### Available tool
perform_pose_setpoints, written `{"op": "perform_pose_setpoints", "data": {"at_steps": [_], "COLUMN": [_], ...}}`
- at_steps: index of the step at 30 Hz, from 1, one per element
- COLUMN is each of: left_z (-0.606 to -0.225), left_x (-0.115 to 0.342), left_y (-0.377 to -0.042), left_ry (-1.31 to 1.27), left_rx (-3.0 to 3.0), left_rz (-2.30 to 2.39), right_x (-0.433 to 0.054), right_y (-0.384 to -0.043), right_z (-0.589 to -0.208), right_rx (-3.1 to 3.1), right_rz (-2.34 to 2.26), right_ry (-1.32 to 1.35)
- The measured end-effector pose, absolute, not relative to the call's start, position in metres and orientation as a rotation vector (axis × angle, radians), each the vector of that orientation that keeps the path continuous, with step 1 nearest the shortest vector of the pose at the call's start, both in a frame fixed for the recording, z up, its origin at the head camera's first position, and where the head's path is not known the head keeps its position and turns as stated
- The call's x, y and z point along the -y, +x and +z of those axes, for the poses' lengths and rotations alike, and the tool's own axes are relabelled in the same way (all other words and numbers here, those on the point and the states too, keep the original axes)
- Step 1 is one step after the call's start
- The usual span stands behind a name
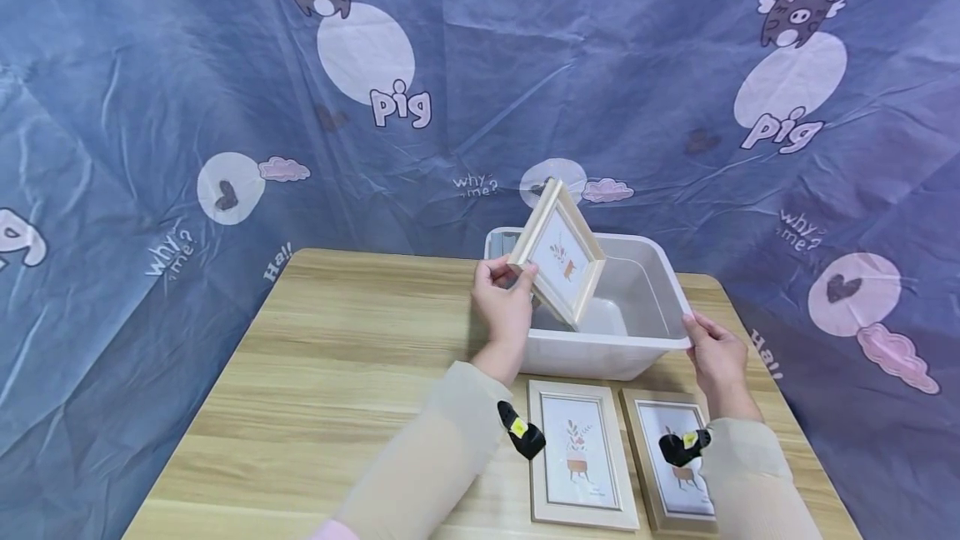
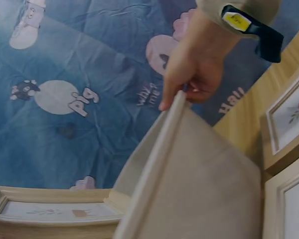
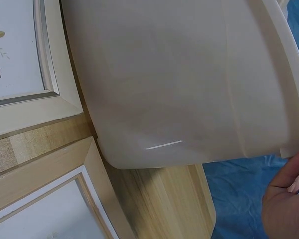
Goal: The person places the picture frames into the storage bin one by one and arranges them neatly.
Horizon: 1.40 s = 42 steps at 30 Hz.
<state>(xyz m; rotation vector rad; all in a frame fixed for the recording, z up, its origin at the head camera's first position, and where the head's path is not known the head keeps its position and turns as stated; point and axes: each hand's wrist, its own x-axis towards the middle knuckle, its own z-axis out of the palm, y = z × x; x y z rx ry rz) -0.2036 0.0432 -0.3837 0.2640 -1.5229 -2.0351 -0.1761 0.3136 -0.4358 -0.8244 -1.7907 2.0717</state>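
Observation:
In the head view my left hand point(image 1: 504, 302) pinches a light wooden picture frame point(image 1: 564, 261) by its left corner, thumb on the front. The picture frame is tilted over a white plastic bin point(image 1: 600, 342), its lower corner inside the rim. It shows a print of a plant in an orange pot. My right hand point(image 1: 717, 354) grips the bin's front right corner, thumb over the rim. The right wrist view has the bin's outer wall point(image 3: 164, 84) close up, with the right hand point(image 3: 289, 199) at its rim. In the left wrist view the held picture frame point(image 2: 60, 225) lies at the lower left.
Two more picture frames lie face up before the bin: a pale one point(image 1: 540, 440) and a browner one point(image 1: 633, 423), partly covered by the right sleeve. The wooden table point(image 1: 337, 340) extends to the left. A blue printed cloth point(image 1: 480, 65) hangs behind it.

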Motion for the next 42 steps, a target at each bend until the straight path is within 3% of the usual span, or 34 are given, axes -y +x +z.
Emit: {"op": "perform_pose_setpoints", "data": {"at_steps": [42], "left_z": [-0.432], "left_x": [-0.068], "left_y": [-0.185], "left_ry": [0.273], "left_rx": [1.85], "left_rz": [-1.64], "right_x": [-0.315], "right_y": [-0.178], "right_z": [-0.437], "right_rx": [1.732], "right_rz": [2.125], "right_ry": [-0.787]}}
